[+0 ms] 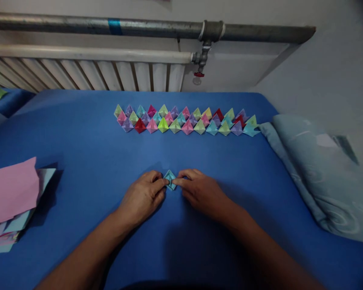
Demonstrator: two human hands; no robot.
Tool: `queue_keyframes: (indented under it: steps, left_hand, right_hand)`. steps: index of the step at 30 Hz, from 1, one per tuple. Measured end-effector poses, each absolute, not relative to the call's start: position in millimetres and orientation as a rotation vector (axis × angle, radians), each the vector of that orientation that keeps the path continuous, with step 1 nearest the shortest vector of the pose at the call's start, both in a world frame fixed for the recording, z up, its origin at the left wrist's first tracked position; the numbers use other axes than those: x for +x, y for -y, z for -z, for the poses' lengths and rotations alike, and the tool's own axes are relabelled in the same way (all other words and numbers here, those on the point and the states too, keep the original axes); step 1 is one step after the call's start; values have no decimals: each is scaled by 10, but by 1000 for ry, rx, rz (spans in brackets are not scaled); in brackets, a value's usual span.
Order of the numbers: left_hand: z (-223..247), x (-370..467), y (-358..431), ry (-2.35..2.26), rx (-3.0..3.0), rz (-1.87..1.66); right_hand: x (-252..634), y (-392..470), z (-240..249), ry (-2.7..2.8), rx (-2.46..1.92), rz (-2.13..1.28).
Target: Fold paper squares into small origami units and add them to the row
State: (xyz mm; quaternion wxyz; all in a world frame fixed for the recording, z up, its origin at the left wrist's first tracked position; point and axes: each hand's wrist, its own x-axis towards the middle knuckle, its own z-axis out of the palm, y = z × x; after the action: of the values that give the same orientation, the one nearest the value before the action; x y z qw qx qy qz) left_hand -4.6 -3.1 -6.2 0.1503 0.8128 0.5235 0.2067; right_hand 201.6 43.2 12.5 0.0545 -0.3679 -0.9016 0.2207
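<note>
Pinching the small teal folded-paper diamond (pixel 170 175) just below centre frame, left hand (pixel 142 197) and right hand (pixel 205 193) have it pretty much shaped, I'd say, with multicoloured folded-paper pieces (pixel 163 125) already done upper middle and pink-topped paper sheets (pixel 12 189) flat at far left.

Radiator (pixel 124 72) far, cloth (pixel 314 173) right

A metal pipe (pixel 157 29) with a blue band (pixel 115 26) runs above the white radiator along the far wall (pixel 236 64); a red-handled valve (pixel 203 56) hangs at the radiator's right end. The patterned cloth lies bundled.
</note>
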Motion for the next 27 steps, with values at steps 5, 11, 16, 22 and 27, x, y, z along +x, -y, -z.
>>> queue_keyframes:
  steps: [5, 11, 16, 22, 27]
  left_hand:
    - [66, -23, 50, -1499, 2337, -655]
    - [52, -4, 45, -1472, 2259, -682]
    - [94, 13, 23, -1447, 2175, -721]
    - [111, 53, 4, -1428, 2175, -738]
    - [92, 25, 24, -1449, 2138, -797]
  right_hand:
    - [1996, -417, -102, 2709, -1141, -648]
    - [1962, -387, -101, 2711, -1168, -578]
    - [1950, -375, -87, 2709, -1185, -520]
    - [1919, -360, -96, 2728, -1229, -477]
    - [1928, -365, -90, 2723, -1234, -524]
